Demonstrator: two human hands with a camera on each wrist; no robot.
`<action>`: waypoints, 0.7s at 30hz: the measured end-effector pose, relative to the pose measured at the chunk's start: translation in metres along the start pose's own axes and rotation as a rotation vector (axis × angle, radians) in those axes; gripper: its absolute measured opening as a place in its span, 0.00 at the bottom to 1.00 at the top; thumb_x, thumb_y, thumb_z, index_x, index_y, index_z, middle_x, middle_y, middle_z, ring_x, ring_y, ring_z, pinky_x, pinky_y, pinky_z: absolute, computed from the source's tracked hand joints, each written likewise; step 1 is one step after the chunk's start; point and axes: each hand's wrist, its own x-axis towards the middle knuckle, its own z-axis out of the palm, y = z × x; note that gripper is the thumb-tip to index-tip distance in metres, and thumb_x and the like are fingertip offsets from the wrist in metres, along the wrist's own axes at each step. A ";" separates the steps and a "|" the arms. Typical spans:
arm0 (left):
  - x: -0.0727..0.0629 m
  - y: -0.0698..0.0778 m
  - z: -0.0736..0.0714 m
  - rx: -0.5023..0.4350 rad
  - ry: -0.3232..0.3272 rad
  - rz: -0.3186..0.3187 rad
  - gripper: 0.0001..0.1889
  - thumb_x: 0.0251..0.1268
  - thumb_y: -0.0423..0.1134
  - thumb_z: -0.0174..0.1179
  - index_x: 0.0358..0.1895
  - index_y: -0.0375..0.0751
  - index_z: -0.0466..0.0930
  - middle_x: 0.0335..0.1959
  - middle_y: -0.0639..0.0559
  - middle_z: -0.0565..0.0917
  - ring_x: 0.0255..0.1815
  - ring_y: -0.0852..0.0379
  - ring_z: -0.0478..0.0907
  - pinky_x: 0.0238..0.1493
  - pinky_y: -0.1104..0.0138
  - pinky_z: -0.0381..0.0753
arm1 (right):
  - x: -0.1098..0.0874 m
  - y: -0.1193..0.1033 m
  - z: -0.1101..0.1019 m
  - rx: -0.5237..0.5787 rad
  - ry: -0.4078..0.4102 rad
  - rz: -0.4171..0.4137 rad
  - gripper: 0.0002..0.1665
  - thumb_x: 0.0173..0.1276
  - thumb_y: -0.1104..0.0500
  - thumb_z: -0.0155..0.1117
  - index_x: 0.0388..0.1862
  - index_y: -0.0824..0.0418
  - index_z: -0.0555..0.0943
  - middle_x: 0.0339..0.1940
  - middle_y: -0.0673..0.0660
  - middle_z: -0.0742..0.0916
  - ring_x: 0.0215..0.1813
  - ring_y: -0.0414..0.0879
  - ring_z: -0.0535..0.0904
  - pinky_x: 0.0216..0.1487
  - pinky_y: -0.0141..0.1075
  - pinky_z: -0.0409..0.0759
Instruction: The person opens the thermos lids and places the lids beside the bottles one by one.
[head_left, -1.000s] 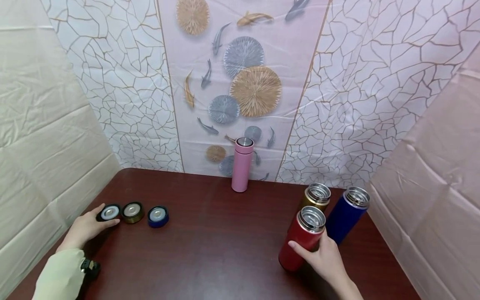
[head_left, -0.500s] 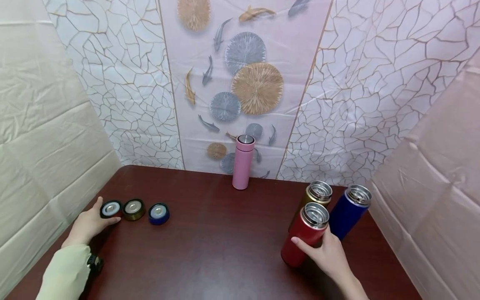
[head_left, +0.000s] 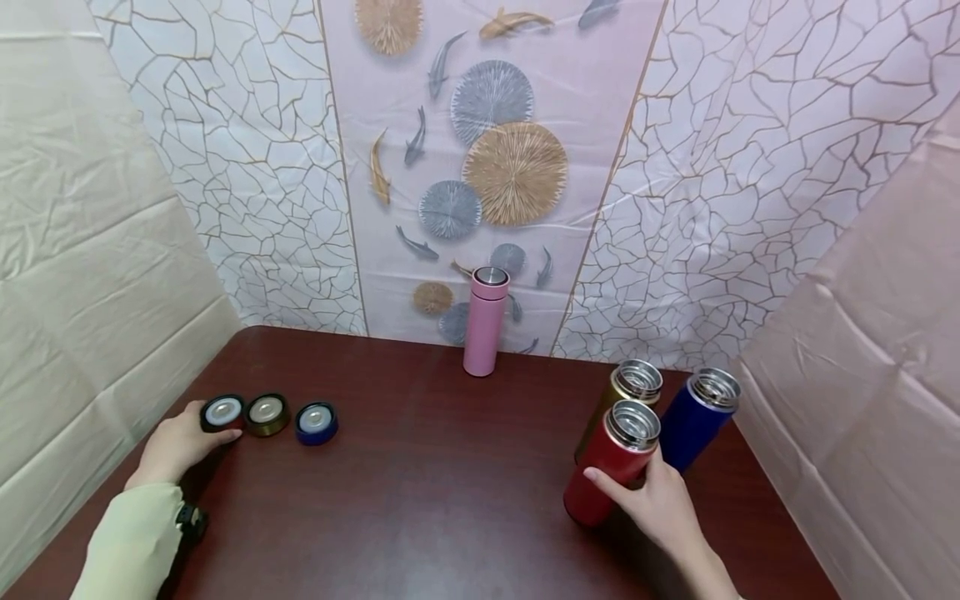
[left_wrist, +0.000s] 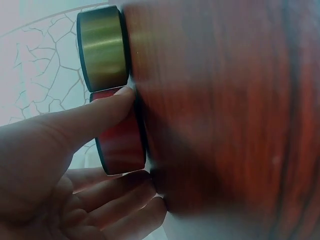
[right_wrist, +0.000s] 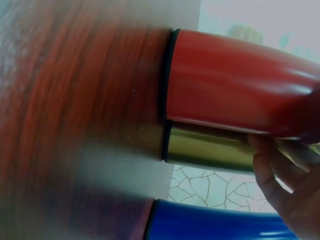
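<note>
Though only partly visible, red lid [left_wrist: 122,147] in left grip [head_left: 174,446], red bottle [head_left: 606,467] in right grip [head_left: 662,508], gold bottle [right_wrist: 207,147] half-hidden behind

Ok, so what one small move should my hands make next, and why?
I'd probably release the red lid from your left hand: it appears to sit on the table beside the gold lid, while the pink bottle, farther back, is the only one capped.

The red bottle [head_left: 611,458] in the right hand [head_left: 663,504] now stands slightly farther right than before, more squarely in front of the gold bottle [head_left: 611,400].
</note>
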 end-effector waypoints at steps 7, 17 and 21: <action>-0.001 -0.004 0.001 -0.060 -0.073 -0.032 0.55 0.65 0.55 0.66 0.71 0.12 0.43 0.64 0.10 0.57 0.61 0.14 0.61 0.57 0.32 0.66 | -0.001 0.001 -0.006 0.017 -0.104 0.040 0.42 0.57 0.45 0.79 0.63 0.62 0.72 0.50 0.65 0.87 0.52 0.61 0.84 0.51 0.57 0.78; -0.022 0.052 -0.047 -0.158 0.049 0.096 0.54 0.68 0.60 0.61 0.76 0.20 0.43 0.69 0.16 0.58 0.66 0.18 0.58 0.58 0.30 0.62 | -0.002 0.009 -0.017 0.131 0.095 -0.088 0.31 0.60 0.61 0.76 0.62 0.62 0.76 0.39 0.47 0.87 0.38 0.36 0.82 0.38 0.27 0.77; -0.032 0.097 -0.067 -0.178 0.180 0.184 0.51 0.68 0.60 0.62 0.78 0.26 0.49 0.70 0.21 0.62 0.68 0.22 0.60 0.60 0.32 0.60 | 0.003 0.004 -0.031 0.206 0.210 -0.122 0.28 0.64 0.67 0.72 0.63 0.62 0.77 0.41 0.35 0.84 0.36 0.28 0.79 0.35 0.22 0.75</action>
